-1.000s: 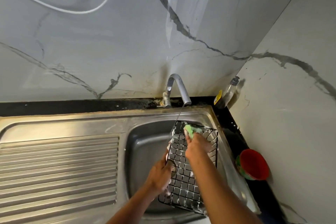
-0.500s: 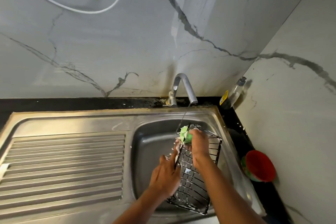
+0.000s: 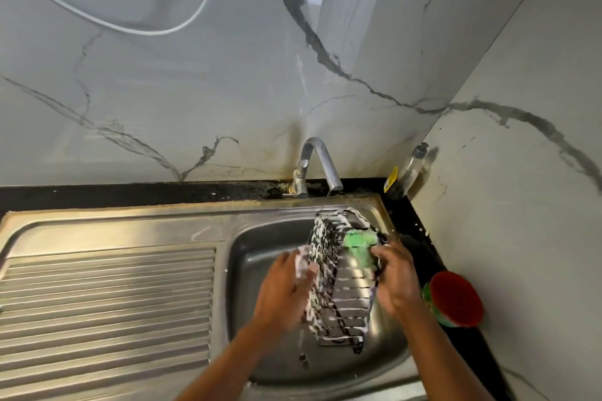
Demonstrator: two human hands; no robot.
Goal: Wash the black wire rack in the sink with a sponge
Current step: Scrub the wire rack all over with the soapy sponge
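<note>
The black wire rack (image 3: 338, 283), a small basket coated in white foam, is held tilted above the steel sink basin (image 3: 260, 257). My left hand (image 3: 283, 290) grips its left side, fingers soapy. My right hand (image 3: 395, 277) holds a green sponge (image 3: 360, 246) pressed against the rack's upper right part. A thin stream of water falls from the tap (image 3: 321, 163) onto the rack's far end.
A ribbed steel draining board (image 3: 107, 303) lies left of the basin. A soap bottle (image 3: 407, 172) stands in the back right corner. A red and green bowl (image 3: 454, 299) sits on the black counter at the right, close to the side wall.
The rack has been turned from lying flat to tilted up, showing its basket sides, now foamier. The sponge has moved from the far end to the upper right side.
</note>
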